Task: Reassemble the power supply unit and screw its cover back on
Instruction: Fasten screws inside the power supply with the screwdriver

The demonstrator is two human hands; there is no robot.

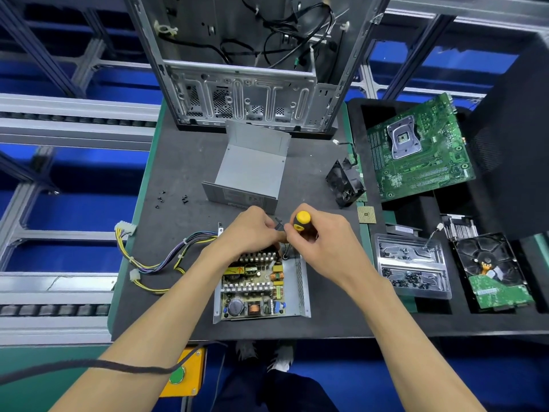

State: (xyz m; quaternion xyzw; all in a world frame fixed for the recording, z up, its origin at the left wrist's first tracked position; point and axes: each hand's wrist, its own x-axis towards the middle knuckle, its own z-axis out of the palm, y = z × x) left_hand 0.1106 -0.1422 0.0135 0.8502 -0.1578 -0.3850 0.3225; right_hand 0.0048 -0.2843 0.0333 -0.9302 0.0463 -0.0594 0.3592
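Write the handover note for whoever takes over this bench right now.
Right hand grips the yellow-handled screwdriver, tip down at the far end of the open power supply. Left hand holds something small beside it; what, I cannot tell. Cover lies off, beyond the hands. Loose screws lie left of it. Left: finish inside, fit cover, screw it down.

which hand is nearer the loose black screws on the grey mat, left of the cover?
Left. The left hand works at the far edge of the open power supply unit, right of the small loose black screws. The right hand, gripping the yellow-and-black screwdriver, is further right.
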